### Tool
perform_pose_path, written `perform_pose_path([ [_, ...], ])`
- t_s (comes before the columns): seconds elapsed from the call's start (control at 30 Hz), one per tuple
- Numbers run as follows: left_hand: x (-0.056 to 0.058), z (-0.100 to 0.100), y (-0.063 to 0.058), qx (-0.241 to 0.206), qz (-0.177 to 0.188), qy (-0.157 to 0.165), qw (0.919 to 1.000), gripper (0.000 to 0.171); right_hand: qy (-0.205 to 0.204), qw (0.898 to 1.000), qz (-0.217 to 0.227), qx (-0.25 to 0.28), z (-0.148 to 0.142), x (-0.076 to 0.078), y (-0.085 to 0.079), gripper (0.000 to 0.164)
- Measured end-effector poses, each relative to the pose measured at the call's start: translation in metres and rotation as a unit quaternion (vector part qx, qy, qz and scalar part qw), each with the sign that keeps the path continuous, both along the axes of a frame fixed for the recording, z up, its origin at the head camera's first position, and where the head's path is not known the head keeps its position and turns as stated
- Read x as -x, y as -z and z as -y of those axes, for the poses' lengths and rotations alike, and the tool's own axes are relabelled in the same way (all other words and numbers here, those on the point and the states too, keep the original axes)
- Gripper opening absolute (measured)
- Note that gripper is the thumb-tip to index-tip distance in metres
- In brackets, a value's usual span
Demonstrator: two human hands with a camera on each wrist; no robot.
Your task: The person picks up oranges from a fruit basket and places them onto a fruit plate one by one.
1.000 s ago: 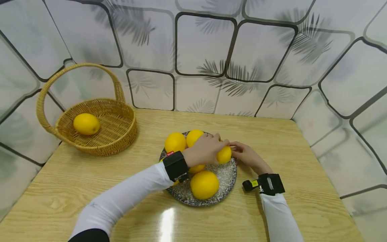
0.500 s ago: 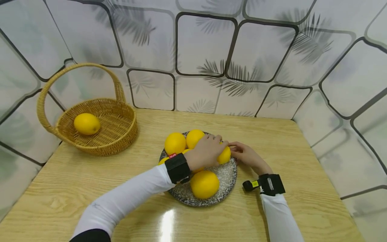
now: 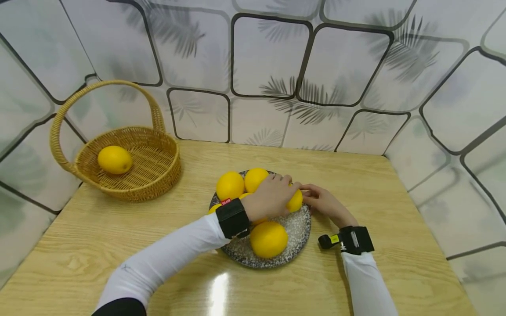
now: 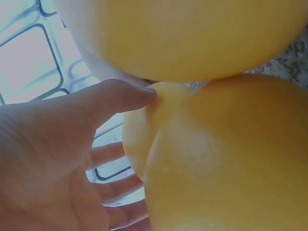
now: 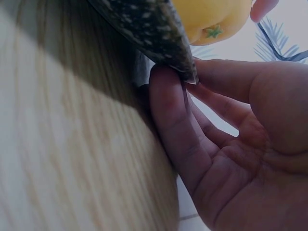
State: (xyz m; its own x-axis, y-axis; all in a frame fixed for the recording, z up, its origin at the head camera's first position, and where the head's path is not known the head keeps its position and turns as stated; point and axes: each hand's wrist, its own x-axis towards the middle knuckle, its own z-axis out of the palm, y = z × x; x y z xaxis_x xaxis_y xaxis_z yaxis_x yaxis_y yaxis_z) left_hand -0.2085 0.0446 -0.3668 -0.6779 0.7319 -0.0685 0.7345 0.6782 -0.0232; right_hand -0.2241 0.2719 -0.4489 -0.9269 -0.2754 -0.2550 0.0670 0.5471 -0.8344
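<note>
My left hand (image 3: 270,197) reaches over the speckled plate (image 3: 296,232) and grips a yellow lemon (image 3: 294,202) near its right side. In the left wrist view the thumb lies on that lemon (image 4: 134,130), with fingers behind it; other lemons hide much of it. My right hand (image 3: 326,204) is at the plate's right edge. The right wrist view shows its thumb and fingers pinching the plate rim (image 5: 180,53), close to a lemon with a green star-shaped stem mark (image 5: 214,31). A large lemon (image 3: 269,239) lies at the plate's front, and several others sit behind and under the left arm.
A wicker basket (image 3: 166,175) with a tall handle stands at the back left, holding one lemon (image 3: 114,159). Plate and basket rest on a wooden table (image 3: 178,272). Patterned walls (image 3: 269,57) border its back and sides.
My left wrist has turned slightly, and the left hand has shifted a little while staying on the lemon. The right hand stays at the plate rim.
</note>
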Motion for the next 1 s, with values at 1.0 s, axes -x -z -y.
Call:
perform_pose_path([
  [1.0,-0.004,0.004,-0.012,-0.003,0.025,-0.016,0.9995,0.061,0.001,1.0,0.007,-0.012,-0.001,0.0,0.0,0.05],
])
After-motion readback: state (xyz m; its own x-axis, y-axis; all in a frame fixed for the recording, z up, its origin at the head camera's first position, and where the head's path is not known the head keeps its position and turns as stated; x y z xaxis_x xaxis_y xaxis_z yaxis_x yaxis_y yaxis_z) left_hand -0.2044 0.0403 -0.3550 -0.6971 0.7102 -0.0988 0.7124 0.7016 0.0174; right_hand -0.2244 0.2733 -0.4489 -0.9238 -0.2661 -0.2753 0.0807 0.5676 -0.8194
